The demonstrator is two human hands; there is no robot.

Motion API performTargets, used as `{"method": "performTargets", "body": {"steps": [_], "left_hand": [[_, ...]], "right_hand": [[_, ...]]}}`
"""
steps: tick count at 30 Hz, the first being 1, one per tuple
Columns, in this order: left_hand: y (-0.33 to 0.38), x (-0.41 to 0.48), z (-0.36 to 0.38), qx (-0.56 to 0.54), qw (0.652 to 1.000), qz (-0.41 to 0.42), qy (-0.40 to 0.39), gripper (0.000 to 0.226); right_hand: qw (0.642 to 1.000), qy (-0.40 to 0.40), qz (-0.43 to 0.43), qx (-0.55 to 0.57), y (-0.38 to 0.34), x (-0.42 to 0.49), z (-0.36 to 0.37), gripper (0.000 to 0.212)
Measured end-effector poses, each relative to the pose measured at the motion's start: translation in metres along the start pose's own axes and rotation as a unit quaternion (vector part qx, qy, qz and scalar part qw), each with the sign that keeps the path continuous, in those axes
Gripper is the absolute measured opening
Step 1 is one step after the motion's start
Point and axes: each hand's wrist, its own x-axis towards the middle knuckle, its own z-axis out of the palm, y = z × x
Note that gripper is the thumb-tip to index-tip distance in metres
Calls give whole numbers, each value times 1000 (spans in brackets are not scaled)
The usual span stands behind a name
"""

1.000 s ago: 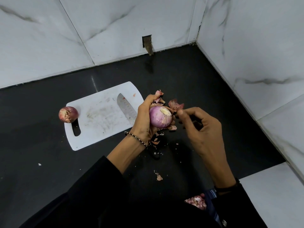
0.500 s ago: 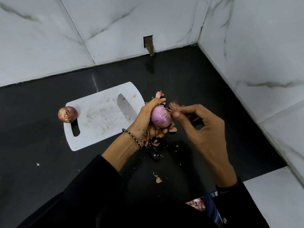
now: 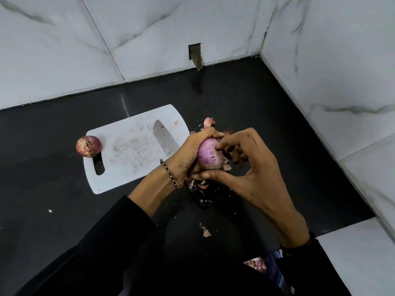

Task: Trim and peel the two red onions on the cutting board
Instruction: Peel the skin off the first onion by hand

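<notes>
Your left hand [image 3: 188, 154] grips one onion [image 3: 208, 155] above the desk [image 3: 53, 199], just off the right edge of the board [image 3: 128, 150]. Its fingers curl over the top and its palm wraps the left side. The part of the onion that shows is smooth and purple, with a flake of dry skin hanging at its lower right.

Your right hand [image 3: 256, 174] closes on the same onion from the other side. The thumb lies underneath, the index fingertip presses the upper right face, and the other fingers are curled behind it.

The other onion [image 3: 88, 145] sits at the board's left edge beside the handle slot, root end toward you, its skin on.

The knife [image 3: 164, 139] lies on the right part of the board, and its near end passes under your left hand.

Peel scraps [image 3: 206, 232] lie on the desk near you, with more beyond your left hand.
</notes>
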Motion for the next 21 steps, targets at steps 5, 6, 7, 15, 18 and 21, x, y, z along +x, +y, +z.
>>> {"method": "performTargets", "body": {"steps": [5,6,7,15,18,21], "left_hand": [[4,-2,2,24,999,-17,16,37],[5,-2,2,27,999,-19,21,37],[6,-1,1,29,999,-19,25,36],[11,-1,-2,59,998,-38,10,34],[11,-2,-2,57,998,-25,8,29],[9,2,-7,121,992,-34,15,38]], "right_hand": [[1000,-15,15,0,0,3,2,45],[1000,-17,19,-5,1,3,2,43],[1000,-19,20,-11,2,3,4,41],[999,31,36,-2,4,0,10,48],[999,27,23,4,1,1,9,50],[1000,16,4,-1,-1,0,9,49]]}}
